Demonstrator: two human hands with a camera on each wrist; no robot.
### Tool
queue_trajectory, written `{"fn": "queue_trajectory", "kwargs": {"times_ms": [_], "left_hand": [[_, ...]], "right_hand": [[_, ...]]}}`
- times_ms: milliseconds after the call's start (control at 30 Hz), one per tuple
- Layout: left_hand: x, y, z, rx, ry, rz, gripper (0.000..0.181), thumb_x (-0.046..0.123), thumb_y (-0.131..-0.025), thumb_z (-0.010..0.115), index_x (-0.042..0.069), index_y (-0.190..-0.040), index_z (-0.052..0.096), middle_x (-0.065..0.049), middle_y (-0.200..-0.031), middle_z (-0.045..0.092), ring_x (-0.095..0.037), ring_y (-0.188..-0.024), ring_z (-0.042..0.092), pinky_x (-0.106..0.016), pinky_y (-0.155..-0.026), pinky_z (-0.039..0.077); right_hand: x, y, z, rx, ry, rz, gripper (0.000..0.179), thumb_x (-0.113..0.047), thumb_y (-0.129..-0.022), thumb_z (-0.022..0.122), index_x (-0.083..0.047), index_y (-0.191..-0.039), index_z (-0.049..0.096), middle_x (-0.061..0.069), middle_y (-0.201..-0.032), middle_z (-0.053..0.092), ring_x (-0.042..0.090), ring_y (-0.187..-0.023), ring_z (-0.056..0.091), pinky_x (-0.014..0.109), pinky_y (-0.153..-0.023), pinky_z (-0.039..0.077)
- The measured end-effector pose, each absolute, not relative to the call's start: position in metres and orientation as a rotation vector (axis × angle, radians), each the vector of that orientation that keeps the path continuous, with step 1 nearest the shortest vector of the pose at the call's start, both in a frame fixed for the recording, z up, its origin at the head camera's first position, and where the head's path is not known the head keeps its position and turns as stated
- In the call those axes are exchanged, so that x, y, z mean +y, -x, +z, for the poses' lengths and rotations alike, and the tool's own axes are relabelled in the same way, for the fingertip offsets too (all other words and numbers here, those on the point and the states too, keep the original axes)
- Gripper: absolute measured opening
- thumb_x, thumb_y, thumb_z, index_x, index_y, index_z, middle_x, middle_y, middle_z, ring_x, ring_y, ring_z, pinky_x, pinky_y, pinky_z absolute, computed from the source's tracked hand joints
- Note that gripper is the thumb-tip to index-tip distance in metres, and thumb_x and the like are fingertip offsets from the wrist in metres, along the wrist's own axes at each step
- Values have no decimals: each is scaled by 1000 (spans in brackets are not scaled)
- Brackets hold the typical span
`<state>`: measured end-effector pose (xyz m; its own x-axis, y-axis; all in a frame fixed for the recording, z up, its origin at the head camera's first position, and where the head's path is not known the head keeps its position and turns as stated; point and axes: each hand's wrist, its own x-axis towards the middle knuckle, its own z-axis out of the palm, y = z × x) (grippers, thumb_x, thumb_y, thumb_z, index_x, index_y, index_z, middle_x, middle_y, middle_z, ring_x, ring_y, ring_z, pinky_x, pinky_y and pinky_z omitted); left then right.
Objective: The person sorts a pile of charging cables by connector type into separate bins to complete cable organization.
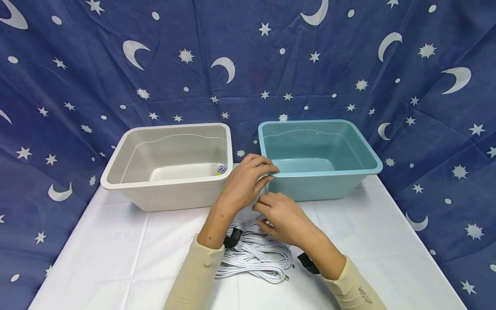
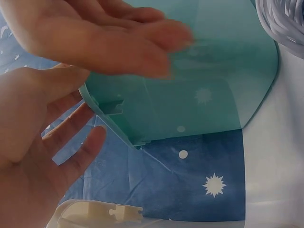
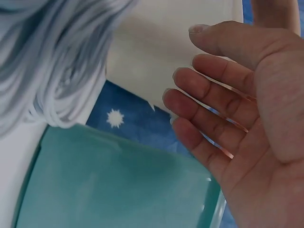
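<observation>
My left hand (image 1: pixel 248 181) reaches to the near left corner of the teal bin (image 1: pixel 321 173), its fingertips right at the rim. In the left wrist view its fingers (image 2: pixel 78 156) are loosely spread beside that rim, with nothing between them. My right hand (image 1: pixel 284 217) hovers just below and right of it, over the far side of a pile of coiled white cables (image 1: pixel 252 258). The right wrist view shows its fingers (image 3: pixel 209 102) gently bent and the palm bare. Part of the pile is hidden under both forearms.
At the left stands a beige bin (image 1: pixel 166 183), with a small cable bundle (image 1: pixel 221 169) with a yellow bit in its near right corner. Both bins rest on a white tablecloth (image 1: pixel 170 254). A blue curtain (image 1: pixel 248 60) with moons and stars hangs behind.
</observation>
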<state>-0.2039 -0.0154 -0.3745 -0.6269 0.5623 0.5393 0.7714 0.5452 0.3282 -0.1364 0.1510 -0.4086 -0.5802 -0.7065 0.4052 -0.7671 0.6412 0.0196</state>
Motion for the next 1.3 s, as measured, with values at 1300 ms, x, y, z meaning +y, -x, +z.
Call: {"fn": "queue_trajectory", "kwargs": {"times_ms": [1300], "left_hand": [[-15,205,-374,-2388,1125,-751,24,15,-96,68,22,-118,73,8,-122,63,-13,-119,50,-28,-103,42]], "right_hand": [[123,135,-452,-2586,-1253,53,6,-18,-90,69,-19,-96,68,-5,-87,63,16,-79,60,33,-77,51]]}}
